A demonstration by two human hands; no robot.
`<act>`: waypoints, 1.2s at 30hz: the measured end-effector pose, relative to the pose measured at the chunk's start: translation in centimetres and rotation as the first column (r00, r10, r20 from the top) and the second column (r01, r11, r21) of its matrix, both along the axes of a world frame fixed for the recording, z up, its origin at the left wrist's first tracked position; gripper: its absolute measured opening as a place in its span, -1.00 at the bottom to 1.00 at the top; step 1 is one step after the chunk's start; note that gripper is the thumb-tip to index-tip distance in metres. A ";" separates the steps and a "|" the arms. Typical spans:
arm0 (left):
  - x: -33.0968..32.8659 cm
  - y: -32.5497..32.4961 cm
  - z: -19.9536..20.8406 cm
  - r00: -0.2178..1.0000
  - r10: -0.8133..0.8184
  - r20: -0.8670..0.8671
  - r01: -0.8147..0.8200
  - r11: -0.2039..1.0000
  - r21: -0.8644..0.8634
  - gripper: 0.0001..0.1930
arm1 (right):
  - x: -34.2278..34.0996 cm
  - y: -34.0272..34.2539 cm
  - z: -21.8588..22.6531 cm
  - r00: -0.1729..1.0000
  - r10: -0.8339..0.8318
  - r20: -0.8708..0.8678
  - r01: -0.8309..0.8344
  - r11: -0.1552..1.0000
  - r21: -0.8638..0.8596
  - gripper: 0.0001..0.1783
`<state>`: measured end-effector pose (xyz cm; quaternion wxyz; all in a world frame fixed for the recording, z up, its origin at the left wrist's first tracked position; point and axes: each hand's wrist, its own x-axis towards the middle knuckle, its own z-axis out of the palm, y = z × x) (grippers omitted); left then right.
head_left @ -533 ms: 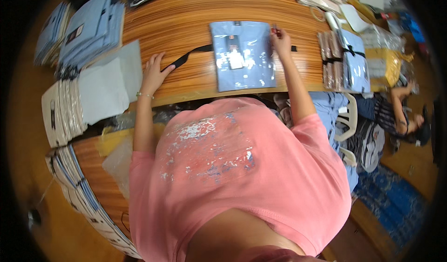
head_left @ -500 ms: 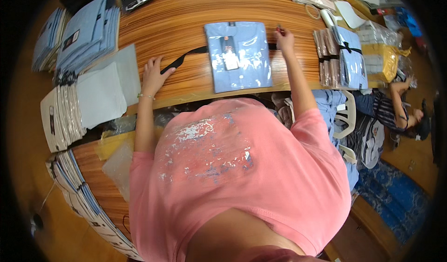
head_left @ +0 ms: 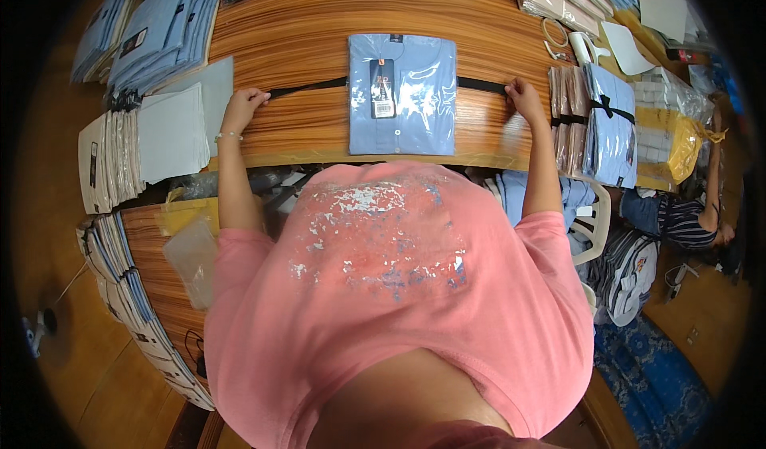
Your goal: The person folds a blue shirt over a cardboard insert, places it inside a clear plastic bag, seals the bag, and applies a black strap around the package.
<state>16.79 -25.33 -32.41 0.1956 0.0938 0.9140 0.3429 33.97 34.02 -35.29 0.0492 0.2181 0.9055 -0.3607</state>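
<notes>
A folded light-blue shirt (head_left: 427, 122) in a clear plastic bag lies flat on the wooden table (head_left: 279, 18), with a dark tag on its front. Beneath it runs a black ribbon (head_left: 483, 85), which comes out on both sides. At the ribbon's left end, my left hand (head_left: 246, 107) is closed in a pinch. My right hand (head_left: 525, 100) pinches the right end, out to the side of the shirt. Between the hands the ribbon looks nearly straight; its middle is hidden by the shirt.
Right of my right hand stand bagged shirts tied with black ribbon (head_left: 610, 126). Stacks of blue shirts (head_left: 152, 38) and white sheets (head_left: 171, 134) occupy the left. A yellow-and-clear package (head_left: 678, 134) sits at the right edge, near another person (head_left: 682, 217).
My left hand has shifted left and now pinches the ribbon's end. My right hand has moved right and nearer, drawing out more ribbon, which is straighter. The red item by it no longer shows.
</notes>
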 end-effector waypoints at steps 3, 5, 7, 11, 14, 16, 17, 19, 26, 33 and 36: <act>-0.3 1.6 3.3 0.991 -0.060 0.123 0.051 0.996 0.074 -0.62 | -1.2 -1.3 4.1 0.984 0.177 -0.012 -0.176 0.964 -0.200 -0.86; 0.2 6.6 6.4 0.981 -0.100 0.166 0.036 0.936 0.349 -0.64 | -1.6 -3.9 8.4 0.962 0.271 -0.041 -0.272 0.924 -0.268 -0.86; 1.9 13.5 9.7 0.944 -0.309 0.113 0.176 0.765 0.619 -0.68 | -2.8 -8.3 11.2 0.910 0.357 -0.211 -0.395 0.902 -0.174 -0.89; 5.0 23.7 3.7 0.809 -0.582 0.084 0.502 0.758 0.417 -0.71 | -5.7 -17.2 12.8 0.745 0.660 -0.097 -0.648 0.750 0.133 -0.82; 8.2 26.6 -1.1 0.814 -0.342 -0.469 0.483 0.848 0.219 -0.59 | -5.1 -19.6 10.1 0.655 0.722 -0.222 -0.662 0.691 0.291 -0.80; 9.7 28.1 -2.7 0.862 -0.084 -0.499 0.257 0.922 0.289 -0.46 | -4.3 -20.9 10.3 0.621 0.749 -0.232 -0.651 0.657 0.380 -0.79; 9.9 28.2 -3.1 0.827 -0.101 -0.553 0.266 0.937 0.225 -0.47 | -3.9 -21.3 10.5 0.605 0.762 -0.229 -0.649 0.639 0.413 -0.78; 10.1 28.4 -2.9 0.741 -0.148 -0.655 0.272 0.958 0.093 -0.48 | -4.2 -20.6 10.4 0.646 0.712 -0.274 -0.603 0.696 0.389 -0.74; 10.6 28.0 -0.6 0.833 -0.192 -0.519 0.297 0.946 0.128 -0.79 | -7.0 -15.6 4.6 0.599 0.711 -0.368 -0.498 0.691 0.523 -0.74; 6.9 23.6 0.1 0.773 -0.434 -0.463 0.538 0.835 0.115 -0.71 | -3.8 -14.6 6.3 0.959 0.282 -0.021 -0.277 0.923 -0.268 -0.91; 5.8 23.5 0.5 0.885 -0.410 -0.220 0.465 0.792 0.396 -0.73 | -0.8 -17.6 6.1 0.875 0.355 -0.329 -0.317 0.934 0.163 -0.90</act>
